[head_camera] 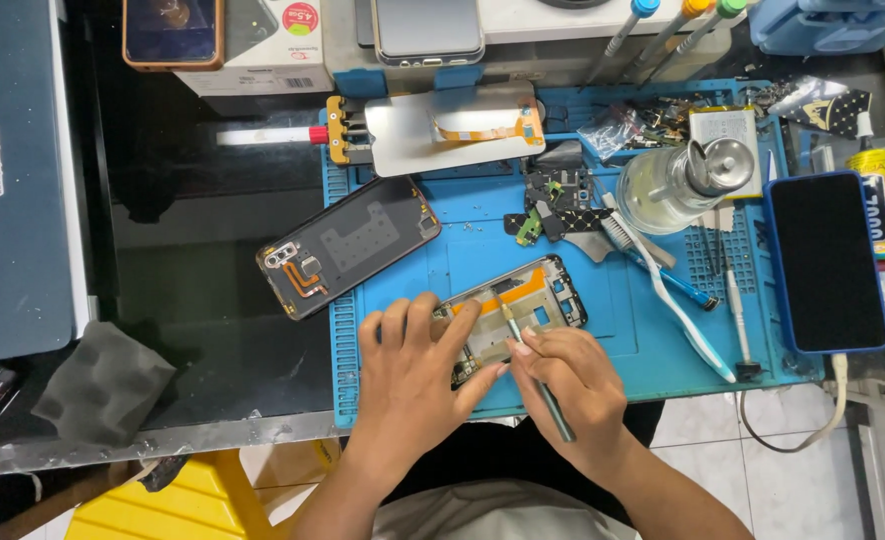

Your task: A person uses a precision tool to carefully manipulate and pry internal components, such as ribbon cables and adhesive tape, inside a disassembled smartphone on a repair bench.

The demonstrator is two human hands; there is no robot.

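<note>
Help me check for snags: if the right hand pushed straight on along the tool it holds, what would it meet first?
Probably the opened phone frame: the right hand aims its slim tool up-left, tip already over the frame's orange strip, beside the left hand.

Opened phone frame (519,310) flat on blue mat (623,330), thin screwdriver (535,372) slanted, tip on it.
</note>
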